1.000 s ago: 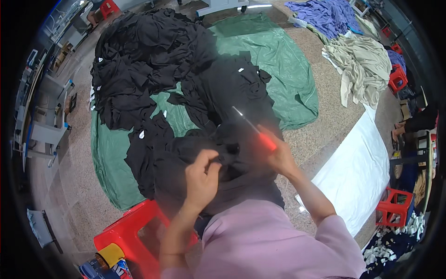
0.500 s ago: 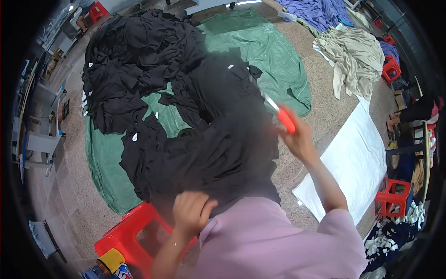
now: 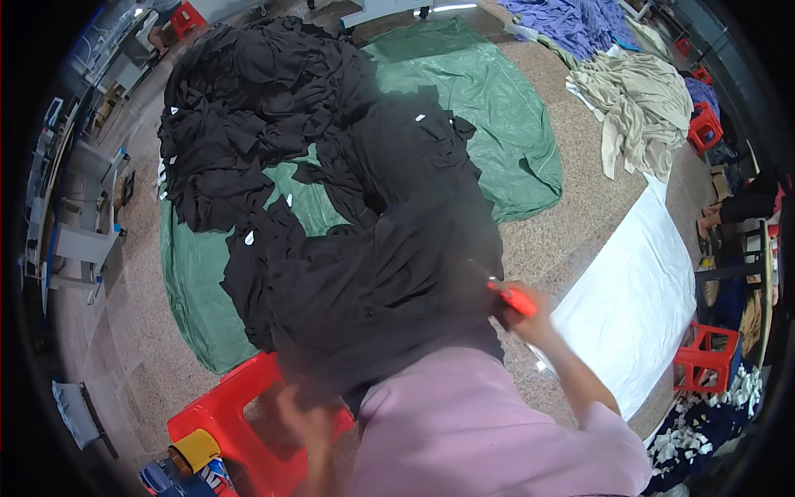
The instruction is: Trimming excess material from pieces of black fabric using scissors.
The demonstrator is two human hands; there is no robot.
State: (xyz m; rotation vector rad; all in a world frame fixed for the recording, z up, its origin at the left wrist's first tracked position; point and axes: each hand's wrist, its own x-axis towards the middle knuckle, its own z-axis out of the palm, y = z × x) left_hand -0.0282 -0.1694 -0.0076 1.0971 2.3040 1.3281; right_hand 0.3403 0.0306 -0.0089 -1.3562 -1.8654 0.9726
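Note:
My right hand [image 3: 530, 321] grips a red-handled tool [image 3: 517, 299] with a slim metal tip, over the right edge of the black cloth [image 3: 356, 290] across my lap. Motion blur keeps me from telling what kind of blade it has. My left hand [image 3: 305, 414] is down at the cloth's near left edge, in front of the red stool. Its fingers are smeared, so whether they hold the cloth cannot be made out. The lap cloth runs on into more black garments ahead, some with small white tags [image 3: 249, 238].
A large black garment heap [image 3: 265, 74] lies on a green sheet [image 3: 489, 108]. At my left stands a red stool [image 3: 224, 414] beside a yellow roll [image 3: 195, 451]. To the right are a white sheet [image 3: 638, 290], beige cloth [image 3: 633, 99] and another red stool [image 3: 704, 356].
My right hand has come down and nearer with the red-handled tool. My left hand has dropped lower and slightly left, from a curled pose above the cloth to its near edge.

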